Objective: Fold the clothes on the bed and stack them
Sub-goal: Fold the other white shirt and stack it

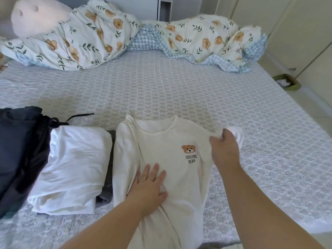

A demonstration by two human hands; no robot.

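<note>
A cream long-sleeved shirt (179, 141) with a bear print and the words JOGGING BEAR lies face up on the bed (179, 83), its left side folded inward. My left hand (149, 184) presses flat on the shirt's lower left part, fingers straight. My right hand (224, 150) grips the shirt's right shoulder and sleeve, bunching the fabric. To the left sits a folded white garment (71, 166) over a grey one (107, 186). A dark navy garment (19, 144) with a black drawstring lies at the far left.
A crumpled floral and blue-checked duvet (111, 38) runs along the far side of the bed. A pink plush toy (37, 15) sits at the top left. A green bin (287, 81) stands on the floor right of the bed, by pale cupboard doors.
</note>
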